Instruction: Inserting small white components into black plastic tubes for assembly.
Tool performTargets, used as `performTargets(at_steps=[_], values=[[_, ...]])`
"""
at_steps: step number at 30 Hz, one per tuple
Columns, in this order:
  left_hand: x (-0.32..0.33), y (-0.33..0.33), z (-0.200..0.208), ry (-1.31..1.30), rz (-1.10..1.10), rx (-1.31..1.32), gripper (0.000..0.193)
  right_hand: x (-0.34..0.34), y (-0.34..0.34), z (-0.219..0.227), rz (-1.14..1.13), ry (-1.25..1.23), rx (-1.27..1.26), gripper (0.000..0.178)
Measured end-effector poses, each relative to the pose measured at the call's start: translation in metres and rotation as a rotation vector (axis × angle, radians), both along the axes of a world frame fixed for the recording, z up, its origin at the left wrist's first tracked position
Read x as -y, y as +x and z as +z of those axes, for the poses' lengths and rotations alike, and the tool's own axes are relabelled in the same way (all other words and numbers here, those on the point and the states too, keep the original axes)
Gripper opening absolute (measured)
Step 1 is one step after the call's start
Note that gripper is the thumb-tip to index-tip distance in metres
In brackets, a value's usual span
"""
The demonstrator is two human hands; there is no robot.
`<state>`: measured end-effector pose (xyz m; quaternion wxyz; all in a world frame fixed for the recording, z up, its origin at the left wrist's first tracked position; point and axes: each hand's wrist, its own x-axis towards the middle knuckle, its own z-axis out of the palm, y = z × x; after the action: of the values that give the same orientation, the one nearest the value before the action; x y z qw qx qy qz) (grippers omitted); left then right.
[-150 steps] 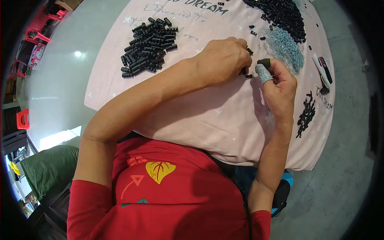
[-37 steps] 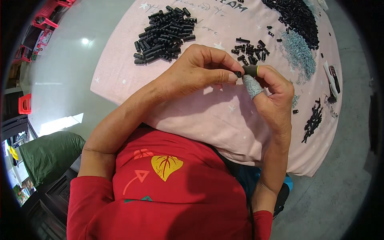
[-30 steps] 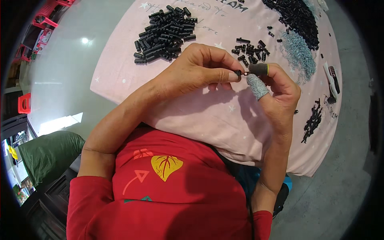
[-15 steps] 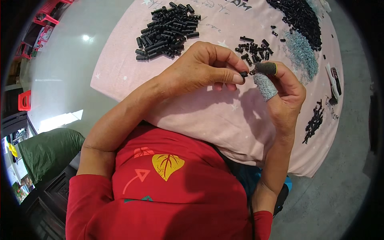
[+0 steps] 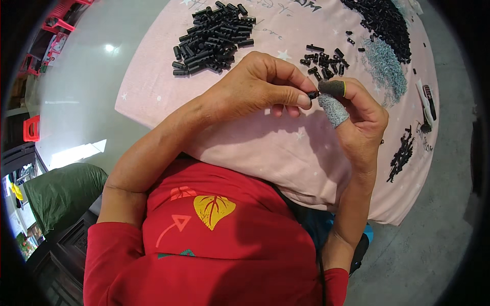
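Observation:
Between thumb and forefinger, my left hand (image 5: 265, 84) pinches a small black cylindrical part (image 5: 313, 95). My right hand (image 5: 357, 112) wears a dark finger cot on the forefinger and a speckled grey one on the thumb. Those two fingertips are pressed together against the right end of the black part; whatever they pinch there is too small to make out. Just beyond the hands lies a loose group of short black parts (image 5: 324, 60). A larger heap of black cylinders (image 5: 212, 43) rests farther to the left.
The pink cloth (image 5: 148, 81) covers the table. At the far right are a big pile of black pieces (image 5: 390, 25) and a pile of small bluish-grey pieces (image 5: 388, 69). Nearer lie thin black pieces (image 5: 401, 155) and a black-and-white tool (image 5: 426, 104). A red stool (image 5: 31, 128) stands left.
My right thumb and forefinger have moved slightly left, closing up against the end of the black part. My left hand has barely moved.

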<state>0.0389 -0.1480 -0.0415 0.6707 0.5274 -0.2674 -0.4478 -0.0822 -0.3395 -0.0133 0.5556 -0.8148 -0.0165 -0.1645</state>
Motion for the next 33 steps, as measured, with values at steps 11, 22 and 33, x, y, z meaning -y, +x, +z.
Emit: performTargets(at_steps=[11,22,33], values=[[-0.001,0.003,0.000,0.008,-0.040,-0.079,0.021,0.002,0.000,0.001,0.050,-0.073,0.018,0.022],[-0.001,0.004,0.002,0.010,-0.027,-0.132,0.019,0.005,0.003,-0.006,0.074,-0.090,0.067,0.026],[0.001,0.008,0.003,-0.025,-0.053,-0.216,0.022,0.003,0.005,-0.007,0.037,0.023,0.051,0.024]])
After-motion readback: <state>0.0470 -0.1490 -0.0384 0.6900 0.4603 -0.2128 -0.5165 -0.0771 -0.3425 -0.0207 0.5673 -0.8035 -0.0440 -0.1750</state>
